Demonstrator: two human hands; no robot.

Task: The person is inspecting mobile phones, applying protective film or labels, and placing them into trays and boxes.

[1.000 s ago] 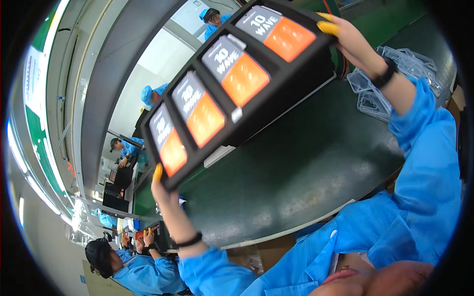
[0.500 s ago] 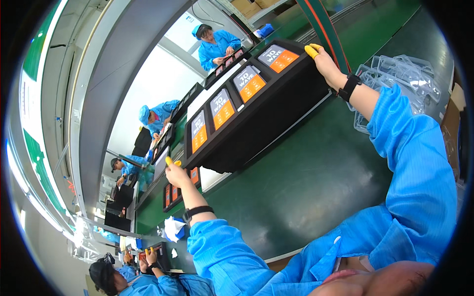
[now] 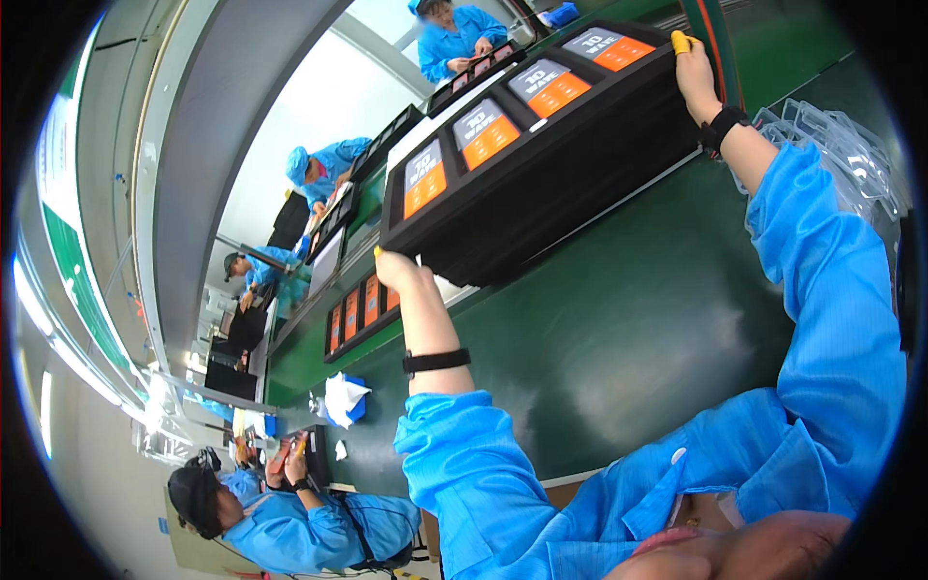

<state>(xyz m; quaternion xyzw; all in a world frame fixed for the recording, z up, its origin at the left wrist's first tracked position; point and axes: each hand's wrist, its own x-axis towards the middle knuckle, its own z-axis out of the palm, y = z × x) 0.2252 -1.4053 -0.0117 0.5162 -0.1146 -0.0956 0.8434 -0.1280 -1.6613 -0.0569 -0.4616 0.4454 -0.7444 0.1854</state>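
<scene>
Black tray stack (image 3: 570,164) held up over the green table (image 3: 628,329), tipped in the picture, one end low on the left and one end high on the right. Four grey and orange packs (image 3: 488,133) sitting in a row in the top tray, one pack in each hole. Left hand (image 3: 398,271) pressed on the low near corner of the stack, gripping it, with a yellow finger cover (image 3: 379,252) on one finger. Right hand (image 3: 698,79) clamped on the far high end, gripping the edge, with a yellow cap (image 3: 682,42) on a fingertip too. Black bands (image 3: 435,362) round both wrists, blue sleeves (image 3: 831,290) on both arms.

Clear plastic trays (image 3: 831,155) piled on the table just beside the right arm. Behind the stack, a long belt with more black trays and orange packs (image 3: 362,314) lying on it. Near the left end of the table, a blue box with a white cloth (image 3: 343,398) sticking out.

Other workers in blue coats and blue caps nearby: one at the top (image 3: 454,34) holding a tray, one further along the belt (image 3: 324,169), one small and far off (image 3: 256,271), and one close at the lower left (image 3: 280,527) with hands busy on something small, too small to make out.
</scene>
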